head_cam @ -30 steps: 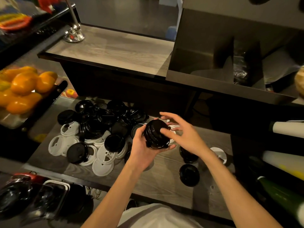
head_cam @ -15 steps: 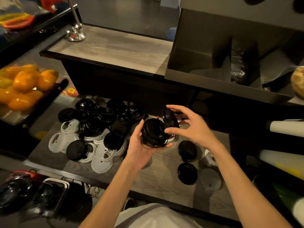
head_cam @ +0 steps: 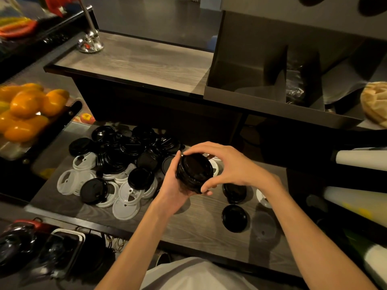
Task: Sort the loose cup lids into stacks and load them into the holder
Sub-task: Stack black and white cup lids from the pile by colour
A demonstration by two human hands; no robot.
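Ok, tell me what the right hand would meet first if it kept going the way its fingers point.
The right hand points left; its fingers are already on the stack of black lids gripped by the left hand. Beyond lies the loose lid pile, though depth is unclear.

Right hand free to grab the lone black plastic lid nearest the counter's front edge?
Probably not yet: the right hand presses on the black lid stack held by the left hand. The black plastic lid itself lies uncovered, just below it.

A café counter: loose cup lids (head_cam: 117,162), oranges (head_cam: 27,109).
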